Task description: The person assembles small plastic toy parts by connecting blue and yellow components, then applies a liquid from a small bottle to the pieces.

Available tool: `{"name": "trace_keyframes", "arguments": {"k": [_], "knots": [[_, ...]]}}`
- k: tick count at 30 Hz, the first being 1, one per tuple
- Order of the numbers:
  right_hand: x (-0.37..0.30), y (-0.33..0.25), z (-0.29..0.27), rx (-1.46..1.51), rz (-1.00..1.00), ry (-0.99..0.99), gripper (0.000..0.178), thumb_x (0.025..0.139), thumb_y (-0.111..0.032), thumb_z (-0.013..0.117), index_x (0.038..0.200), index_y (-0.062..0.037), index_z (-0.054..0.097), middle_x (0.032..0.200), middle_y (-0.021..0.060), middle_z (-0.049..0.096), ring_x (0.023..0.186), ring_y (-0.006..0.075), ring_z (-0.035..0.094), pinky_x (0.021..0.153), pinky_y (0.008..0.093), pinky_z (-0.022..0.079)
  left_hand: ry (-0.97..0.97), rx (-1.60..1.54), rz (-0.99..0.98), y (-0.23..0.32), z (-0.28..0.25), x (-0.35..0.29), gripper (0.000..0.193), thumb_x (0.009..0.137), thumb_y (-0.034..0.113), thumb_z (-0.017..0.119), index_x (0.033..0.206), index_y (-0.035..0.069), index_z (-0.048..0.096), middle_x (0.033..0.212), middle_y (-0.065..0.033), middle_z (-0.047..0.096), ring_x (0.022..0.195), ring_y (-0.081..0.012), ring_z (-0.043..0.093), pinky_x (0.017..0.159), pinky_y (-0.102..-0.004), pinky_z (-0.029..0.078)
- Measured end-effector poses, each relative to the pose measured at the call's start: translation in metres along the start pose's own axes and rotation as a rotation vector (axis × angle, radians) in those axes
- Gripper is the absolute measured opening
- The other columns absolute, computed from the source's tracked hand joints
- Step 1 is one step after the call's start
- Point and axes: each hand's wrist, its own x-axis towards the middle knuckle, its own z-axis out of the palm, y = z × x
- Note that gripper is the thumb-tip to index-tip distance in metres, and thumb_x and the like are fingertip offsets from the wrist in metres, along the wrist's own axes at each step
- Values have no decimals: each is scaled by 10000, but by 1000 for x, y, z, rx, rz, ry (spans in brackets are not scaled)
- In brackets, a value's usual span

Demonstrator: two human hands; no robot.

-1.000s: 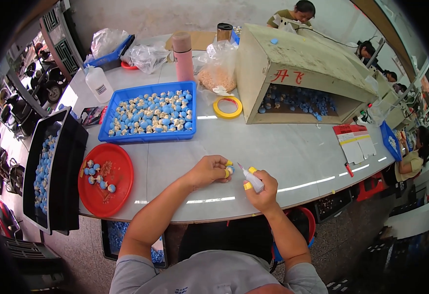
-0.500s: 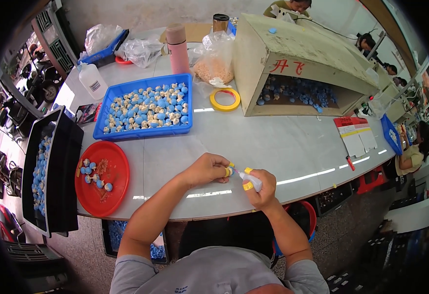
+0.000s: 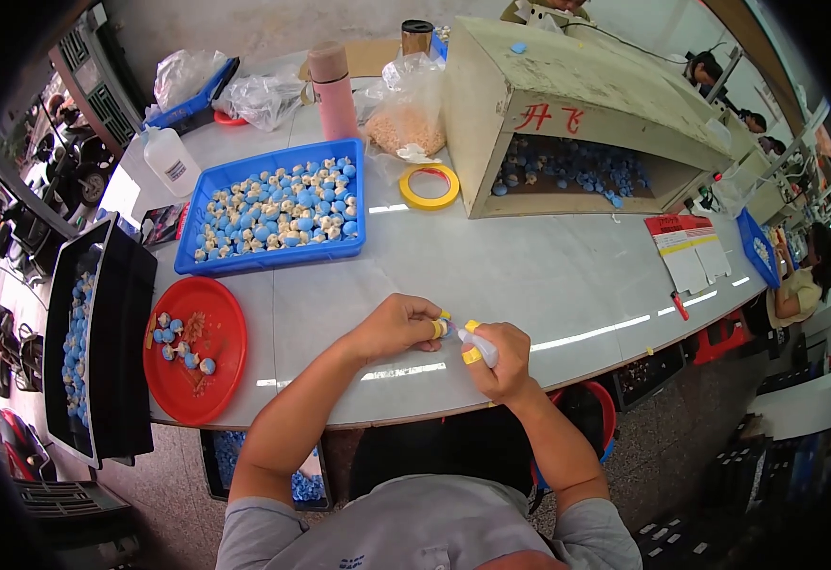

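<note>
Left hand point(image 3: 395, 326): your fingers pinch a small piece point(image 3: 444, 328), too small to identify, above the table edge point(image 3: 548, 285).
Right hand point(image 3: 501, 356): you grip a small white bottle point(image 3: 480, 348), tip touching that piece.
Nearby: red plate point(image 3: 208, 375); blue tray point(image 3: 188, 258).

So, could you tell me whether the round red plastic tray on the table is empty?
No, the round red plastic tray holds a few small blue and cream pieces near its left side.
</note>
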Motion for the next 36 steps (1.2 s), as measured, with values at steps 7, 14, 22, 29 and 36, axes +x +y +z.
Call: {"name": "trace_keyframes", "arguments": {"k": [7,14,22,29,36], "knots": [[2,-2,2,-81,-62,35,215,719,-72,708,894,-10,600,691,93,625,517,252,570,490,341,428,18,-18,-7,1,0,1,300,890,68,617,1117,-126,593,929,-141,680,815,-155,680,757,-244,568],[2,-4,2,-136,-111,36,213,702,-74,713,873,-9,604,652,85,596,493,237,555,474,329,412,52,-9,-23,2,1,1,306,898,76,596,1121,-133,590,939,-157,677,812,-167,682,758,-251,573],[2,-4,3,-147,-113,44,221,692,-77,715,869,-7,604,641,90,594,486,239,553,474,326,416,72,-14,-34,3,3,1,308,898,81,605,1119,-133,591,950,-159,672,815,-165,681,758,-249,573],[2,-5,3,-150,-109,40,222,688,-78,719,864,-7,604,641,95,602,482,241,555,473,320,425,94,-2,-32,3,4,1,300,893,83,620,1100,-131,595,943,-146,668,819,-157,679,755,-241,573],[3,-5,3,-159,-115,44,218,688,-69,719,861,-5,603,646,97,608,485,242,560,471,318,428,83,22,-10,0,2,2,302,893,96,628,1092,-129,602,930,-137,668,827,-151,676,753,-237,572]]}}
